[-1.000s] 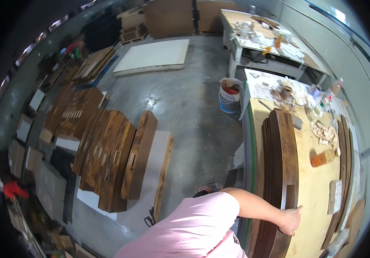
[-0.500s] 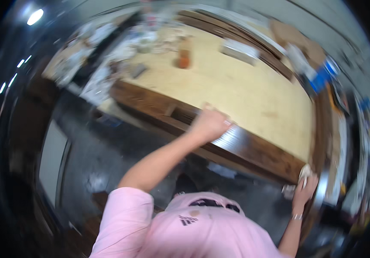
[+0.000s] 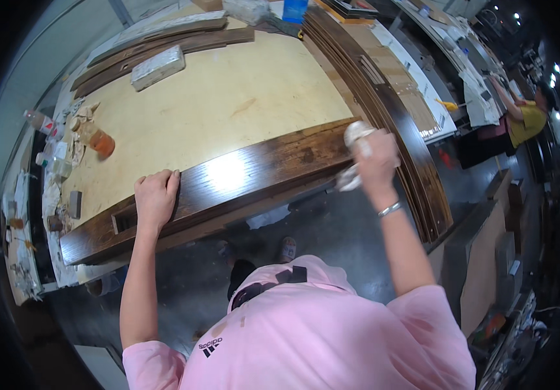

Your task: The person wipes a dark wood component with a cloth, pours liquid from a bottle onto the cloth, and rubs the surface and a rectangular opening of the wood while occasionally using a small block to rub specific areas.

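A long, glossy dark brown wooden board (image 3: 280, 155) lies along the near edge of the pale table, with a rectangular cutout toward its left end. My left hand (image 3: 154, 197) grips the board just right of that cutout, its fingers curled over the top. At the board's right end, my right hand (image 3: 377, 161) is closed around a crumpled white cloth (image 3: 359, 132). The cloth meets the board's surface there, and a loose part hangs below the hand. The right hand is slightly blurred.
Stacked dark boards (image 3: 402, 120) run along the table's right side. On the pale tabletop (image 3: 254, 91) are a wrapped whitish block (image 3: 158, 67), more planks (image 3: 192, 42), a bottle of orange liquid (image 3: 102, 143) and a small grey block (image 3: 75, 204). A person in yellow (image 3: 528, 125) works at the far right.
The view has swung to the right, so the table sits at another angle. Both hands stay at about the same parts of the board, the right one still with the cloth.
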`<state>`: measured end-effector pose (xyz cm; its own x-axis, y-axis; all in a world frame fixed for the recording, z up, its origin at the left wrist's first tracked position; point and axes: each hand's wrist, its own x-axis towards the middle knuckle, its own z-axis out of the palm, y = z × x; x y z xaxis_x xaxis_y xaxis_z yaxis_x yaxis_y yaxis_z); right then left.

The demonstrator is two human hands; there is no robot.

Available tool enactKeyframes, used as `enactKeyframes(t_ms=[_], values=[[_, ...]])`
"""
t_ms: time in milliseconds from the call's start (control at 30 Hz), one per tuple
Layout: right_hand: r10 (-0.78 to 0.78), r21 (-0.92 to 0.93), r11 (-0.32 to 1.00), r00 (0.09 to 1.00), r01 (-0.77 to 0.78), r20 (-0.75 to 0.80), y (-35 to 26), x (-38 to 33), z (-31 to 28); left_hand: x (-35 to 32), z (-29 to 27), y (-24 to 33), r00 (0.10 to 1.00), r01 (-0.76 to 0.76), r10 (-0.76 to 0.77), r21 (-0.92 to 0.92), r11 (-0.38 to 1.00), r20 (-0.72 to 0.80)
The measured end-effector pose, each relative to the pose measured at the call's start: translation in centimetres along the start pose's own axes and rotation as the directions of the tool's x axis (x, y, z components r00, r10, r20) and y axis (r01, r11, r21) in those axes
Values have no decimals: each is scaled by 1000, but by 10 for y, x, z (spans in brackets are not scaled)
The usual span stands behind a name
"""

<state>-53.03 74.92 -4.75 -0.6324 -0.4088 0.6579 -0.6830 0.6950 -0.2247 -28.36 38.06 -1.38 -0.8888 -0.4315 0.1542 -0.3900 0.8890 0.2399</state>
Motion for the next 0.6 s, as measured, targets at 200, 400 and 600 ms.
enactKeyframes(t_ms=[200, 400, 600], values=[[119, 121, 986, 991, -111, -55, 2, 19, -31, 6, 3, -3, 1000, -16, 16, 1, 1000, -5], [179, 137, 974, 983, -183, 38, -5, 14, 5, 16, 0, -4, 998, -17, 17, -4, 1000, -58], [236, 250, 946, 967, -207, -93, -7, -21, 16, 11, 19, -13, 994, 107, -110, -96, 990, -27]])
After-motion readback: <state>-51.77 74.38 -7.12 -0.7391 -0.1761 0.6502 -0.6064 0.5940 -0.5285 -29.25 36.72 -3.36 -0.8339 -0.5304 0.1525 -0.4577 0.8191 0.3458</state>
